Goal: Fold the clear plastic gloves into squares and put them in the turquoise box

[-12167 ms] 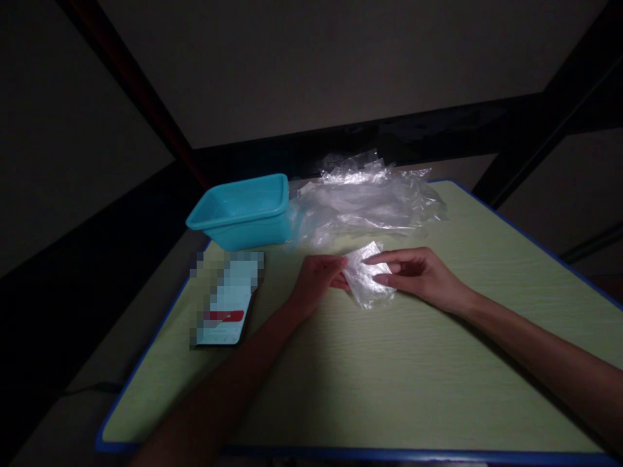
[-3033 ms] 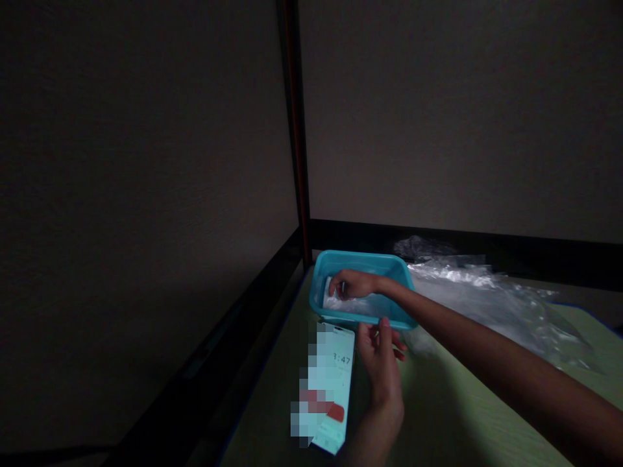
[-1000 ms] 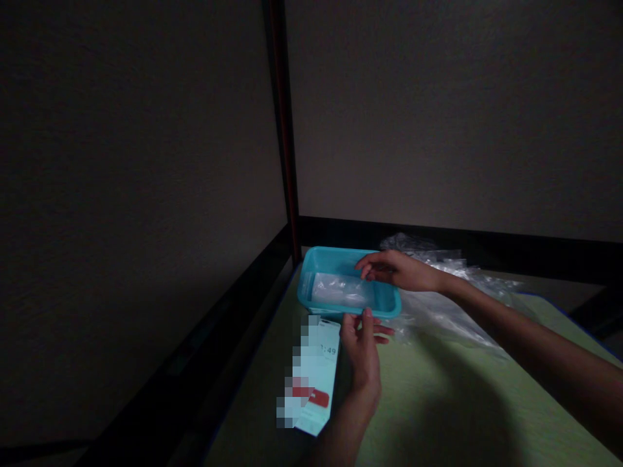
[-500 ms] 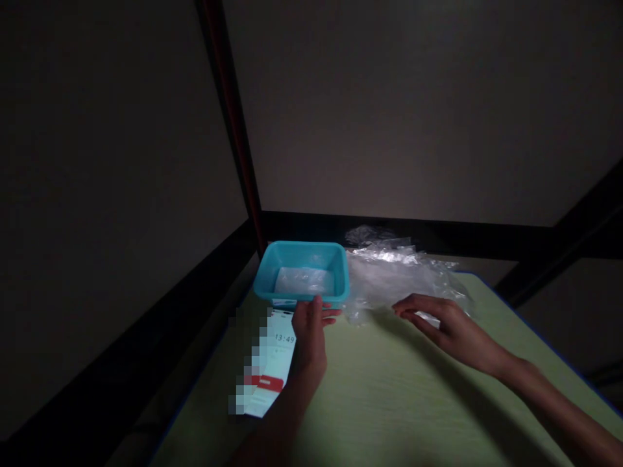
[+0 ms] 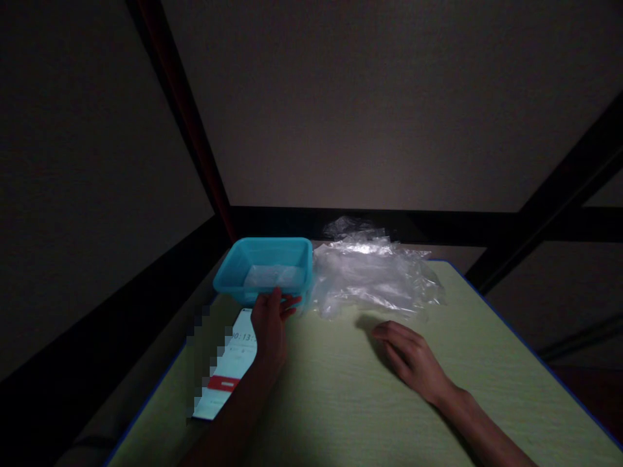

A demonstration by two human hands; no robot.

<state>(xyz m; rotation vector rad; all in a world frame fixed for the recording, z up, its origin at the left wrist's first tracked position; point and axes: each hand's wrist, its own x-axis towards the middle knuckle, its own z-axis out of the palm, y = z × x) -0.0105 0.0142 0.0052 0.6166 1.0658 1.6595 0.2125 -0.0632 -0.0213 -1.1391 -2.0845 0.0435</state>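
Note:
My left hand (image 5: 270, 327) is at the near wall of a turquoise plastic basket (image 5: 302, 259), its thumb at the rim and its other fingers against the outside. The grip is partly hidden by the hand itself. Inside the basket lies a flat, clear plastic packet (image 5: 272, 275). My right hand (image 5: 409, 357) is low over the table, fingers curled together and thumb close to them, with nothing visible in them. Just beyond it, a heap of clear plastic bags (image 5: 374, 272) spreads to the right of the basket.
A lit phone (image 5: 233, 357) showing a timer lies beside my left forearm, partly pixelated. Everything stands on a pale green table (image 5: 341, 389) with a blue edge. Dark walls (image 5: 365, 130) and a black beam (image 5: 438, 224) are behind it.
The view has shifted, so the scene sits further left. The basket has moved slightly left, away from the bags, with my left hand. My right hand has drawn back from the bags.

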